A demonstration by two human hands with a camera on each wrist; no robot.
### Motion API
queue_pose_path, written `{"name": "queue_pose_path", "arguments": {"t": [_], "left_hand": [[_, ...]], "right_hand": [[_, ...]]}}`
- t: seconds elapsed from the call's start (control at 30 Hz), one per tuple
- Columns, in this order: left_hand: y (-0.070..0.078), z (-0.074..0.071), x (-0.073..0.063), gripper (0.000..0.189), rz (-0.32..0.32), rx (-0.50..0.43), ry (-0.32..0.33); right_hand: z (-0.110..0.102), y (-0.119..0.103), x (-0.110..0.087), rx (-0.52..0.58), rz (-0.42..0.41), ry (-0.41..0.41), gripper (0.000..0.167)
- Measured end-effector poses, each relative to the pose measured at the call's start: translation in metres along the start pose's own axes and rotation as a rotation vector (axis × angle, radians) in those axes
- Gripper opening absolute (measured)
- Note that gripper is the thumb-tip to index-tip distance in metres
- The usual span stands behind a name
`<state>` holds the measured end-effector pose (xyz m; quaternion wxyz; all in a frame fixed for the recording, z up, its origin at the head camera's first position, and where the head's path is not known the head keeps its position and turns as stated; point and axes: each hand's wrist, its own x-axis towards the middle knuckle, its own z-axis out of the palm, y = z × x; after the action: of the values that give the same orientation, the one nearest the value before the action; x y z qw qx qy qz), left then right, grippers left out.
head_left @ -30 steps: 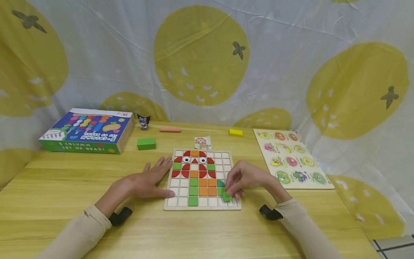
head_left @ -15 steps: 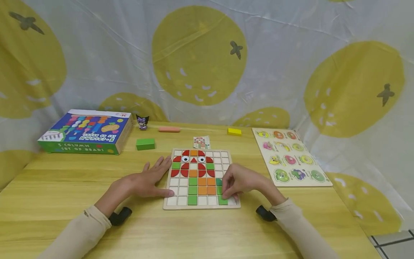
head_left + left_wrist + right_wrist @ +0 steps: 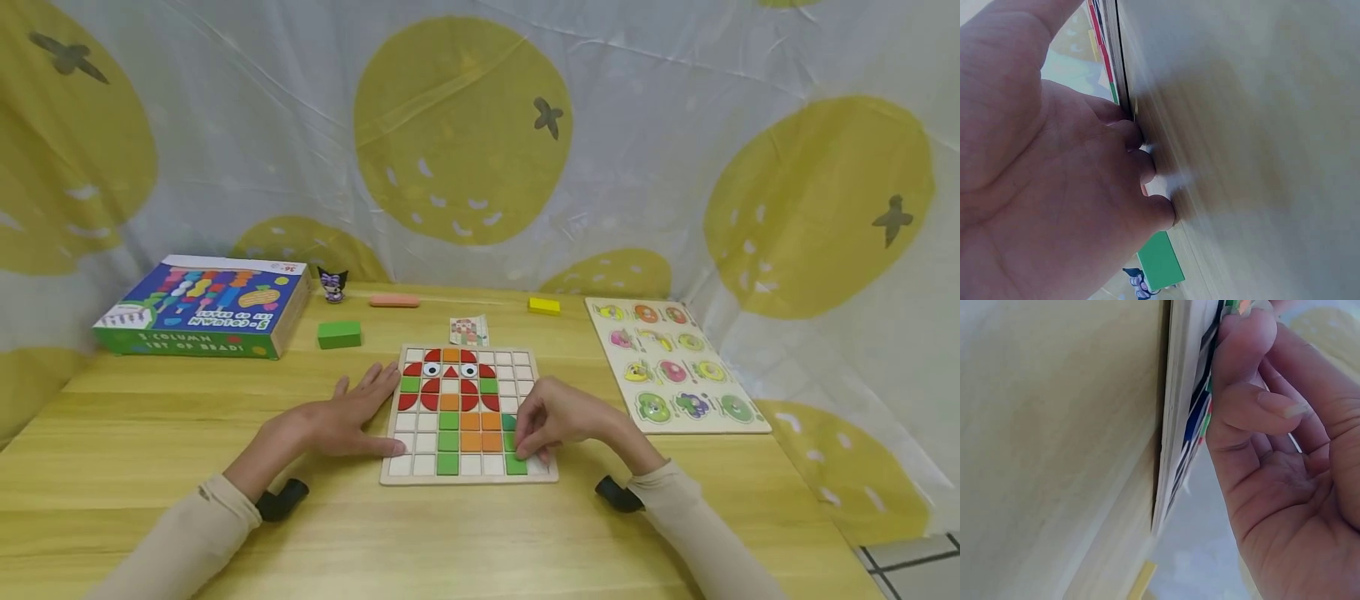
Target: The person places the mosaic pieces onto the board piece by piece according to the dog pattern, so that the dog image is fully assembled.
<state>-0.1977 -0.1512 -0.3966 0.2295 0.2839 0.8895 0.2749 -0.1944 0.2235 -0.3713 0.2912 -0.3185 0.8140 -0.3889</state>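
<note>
A wooden grid board (image 3: 402,480) lies on the table, with red, orange, green and white squares and two eye tiles forming a picture. My left hand (image 3: 341,421) rests at its left side, fingers spread and thumb on the board's edge; in the left wrist view the fingertips touch the tabletop beside it. With curled fingers, my right hand (image 3: 558,421) pinches a corner of a green square tile (image 3: 515,467) lying in the bottom row. A teal curved piece (image 3: 509,422) shows above, partly hidden by that hand. The right wrist view shows thumb and forefinger meeting at the board.
Behind the board lie a small picture card (image 3: 469,330), a green block (image 3: 339,334), a pink bar (image 3: 394,301) and a yellow block (image 3: 543,306). A bead-set box (image 3: 202,308) and a small figurine (image 3: 333,285) stand left. A fruit puzzle board (image 3: 667,367) lies right.
The green tile, tilted in my right fingers a second ago, has come down flat into the bottom row. Over the last half second almost nothing moved. My left hand has stayed put.
</note>
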Motion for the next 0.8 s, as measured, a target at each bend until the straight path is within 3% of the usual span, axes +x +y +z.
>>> {"name": "queue_pose_path", "arguments": {"t": [0.3,0.6,0.7,0.8], "left_hand": [[0.013,-0.001,-0.003,0.121,-0.020,-0.002,-0.018],[0.020,-0.001,-0.005,0.115,-0.061,0.023,-0.022],[0.022,-0.002,-0.004,0.116,-0.070,0.023,-0.029],[0.027,-0.010,-0.003,0.116,-0.083,0.036,-0.025]], "right_hand": [[0.000,0.006,-0.003,0.047,-0.065,-0.058,0.003],[-0.004,0.005,-0.004,0.012,-0.091,-0.068,0.002],[-0.015,0.003,-0.008,-0.019,-0.118,-0.001,0.008],[-0.031,-0.004,-0.012,-0.128,-0.136,0.185,0.014]]}}
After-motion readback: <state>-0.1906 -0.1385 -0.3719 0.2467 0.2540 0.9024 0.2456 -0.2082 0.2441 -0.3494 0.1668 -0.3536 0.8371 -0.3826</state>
